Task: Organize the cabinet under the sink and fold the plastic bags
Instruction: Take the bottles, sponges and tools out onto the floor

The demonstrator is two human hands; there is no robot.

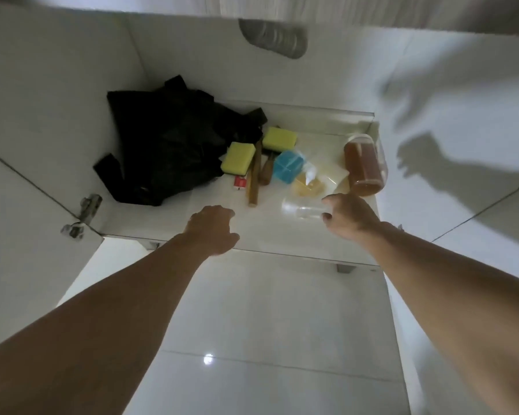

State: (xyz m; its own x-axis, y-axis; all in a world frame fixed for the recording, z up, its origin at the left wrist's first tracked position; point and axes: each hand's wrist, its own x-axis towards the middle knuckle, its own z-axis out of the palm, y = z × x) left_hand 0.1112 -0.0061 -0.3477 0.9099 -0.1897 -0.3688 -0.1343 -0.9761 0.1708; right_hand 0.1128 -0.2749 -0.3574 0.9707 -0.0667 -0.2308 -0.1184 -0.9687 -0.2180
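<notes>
Black plastic bags (174, 139) beyond left hand (212, 232) (seemingly apart)

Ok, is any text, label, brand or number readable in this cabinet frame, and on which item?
None can be read.
small red and white pack: some print, too blurred to read.
amber jar: no label visible.
yellow sponges: no print visible.

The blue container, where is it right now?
In the head view, the blue container sits mid-cabinet, right of the wooden handles, below a yellow sponge.
</notes>
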